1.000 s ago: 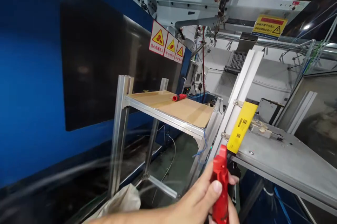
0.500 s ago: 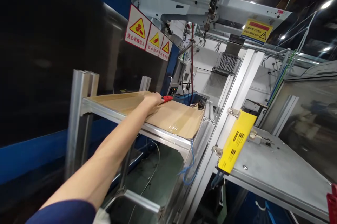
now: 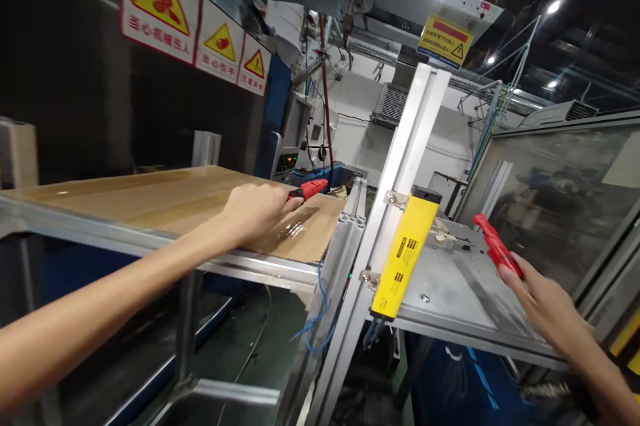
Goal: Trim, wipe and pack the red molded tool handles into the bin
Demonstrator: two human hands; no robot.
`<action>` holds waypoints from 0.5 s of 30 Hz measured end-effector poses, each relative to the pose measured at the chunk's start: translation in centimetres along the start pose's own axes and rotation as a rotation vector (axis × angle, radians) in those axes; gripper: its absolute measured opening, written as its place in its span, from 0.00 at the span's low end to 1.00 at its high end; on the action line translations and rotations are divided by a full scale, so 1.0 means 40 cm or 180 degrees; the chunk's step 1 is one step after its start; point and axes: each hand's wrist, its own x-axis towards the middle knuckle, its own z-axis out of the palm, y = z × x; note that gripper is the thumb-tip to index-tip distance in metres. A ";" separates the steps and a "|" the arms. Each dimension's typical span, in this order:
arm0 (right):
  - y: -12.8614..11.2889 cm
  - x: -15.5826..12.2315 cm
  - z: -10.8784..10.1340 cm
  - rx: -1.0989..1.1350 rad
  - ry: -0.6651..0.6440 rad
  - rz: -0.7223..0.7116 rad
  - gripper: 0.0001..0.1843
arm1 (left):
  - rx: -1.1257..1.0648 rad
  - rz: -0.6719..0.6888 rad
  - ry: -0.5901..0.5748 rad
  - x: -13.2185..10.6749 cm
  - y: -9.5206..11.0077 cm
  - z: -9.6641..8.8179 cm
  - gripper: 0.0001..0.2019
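Over the cardboard sheet [image 3: 165, 196] on the left, my left hand [image 3: 257, 207] is closed around a red and black hand tool [image 3: 315, 187], whose red end sticks out ahead of the fingers. My right hand [image 3: 547, 303], at the right, grips another red hand tool [image 3: 493, 239] that points up and to the left. It is above the right edge of the grey metal table [image 3: 450, 293]. The exact kind of either tool cannot be made out. Clear tape shines on the cardboard near the left hand.
An aluminium post [image 3: 400, 166] with a yellow safety device [image 3: 407, 256] stands between the two work surfaces. Small metal fittings [image 3: 445, 234] sit on the grey table. A blue cord [image 3: 320, 319] hangs from the frame. Warning signs [image 3: 163, 9] line the dark machine panel.
The view has turned and moved closer. My left hand still holds its tool over the cardboard, now nearer its right end. My right hand has come into view with the other red tool.
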 end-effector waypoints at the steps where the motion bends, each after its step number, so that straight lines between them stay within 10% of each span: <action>1: -0.025 0.053 0.003 -0.0225 -0.0257 0.0054 0.27 | 0.0208 0.0006 -0.0043 -0.032 0.029 -0.002 0.32; 7: -0.154 0.302 0.085 -0.0687 -0.0706 0.0167 0.21 | 0.0380 0.0004 -0.0280 -0.143 0.141 0.036 0.25; 15: -0.202 0.401 0.166 -0.0712 -0.0935 0.0228 0.20 | -0.0324 -0.0080 -0.0074 -0.191 0.139 0.080 0.29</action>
